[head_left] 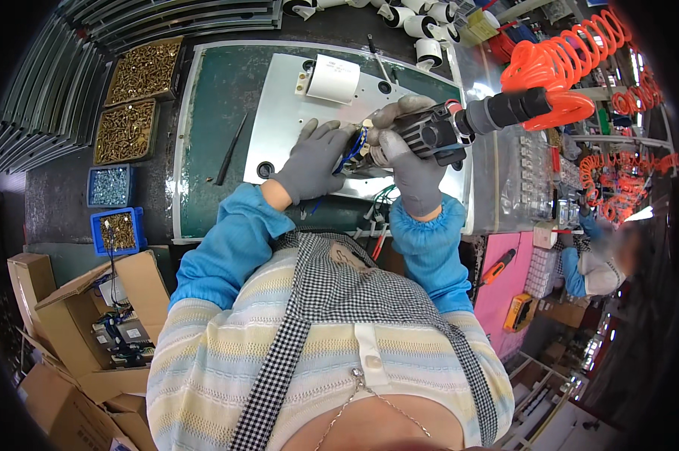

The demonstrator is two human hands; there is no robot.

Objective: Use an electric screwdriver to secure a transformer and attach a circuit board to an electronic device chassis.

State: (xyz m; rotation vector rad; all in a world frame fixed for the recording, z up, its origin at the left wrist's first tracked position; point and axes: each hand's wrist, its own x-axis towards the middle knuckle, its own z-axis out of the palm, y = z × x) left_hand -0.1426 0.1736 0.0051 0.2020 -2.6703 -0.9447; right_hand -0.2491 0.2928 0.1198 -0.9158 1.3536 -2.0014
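The gloved right hand (412,169) grips a ribbed black power tool (435,135) over the right half of a smooth metal plate (268,113), near the desk's (215,75) near edge; the left hand (314,159) lies by blue wires (350,159), its hold unclear. Fastening seems underway; the next move likely calls for steadiness. A glossy red hose (561,110) coils rightward; brass screws (144,71) heap leftward.

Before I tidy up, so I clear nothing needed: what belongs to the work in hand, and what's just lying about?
Apparently in use:
black power tool, in the right hand
blue wires, at the left hand
metal plate beneath

Seemingly lying about:
slim dark tool
open cardboard box
orange-and-black tool
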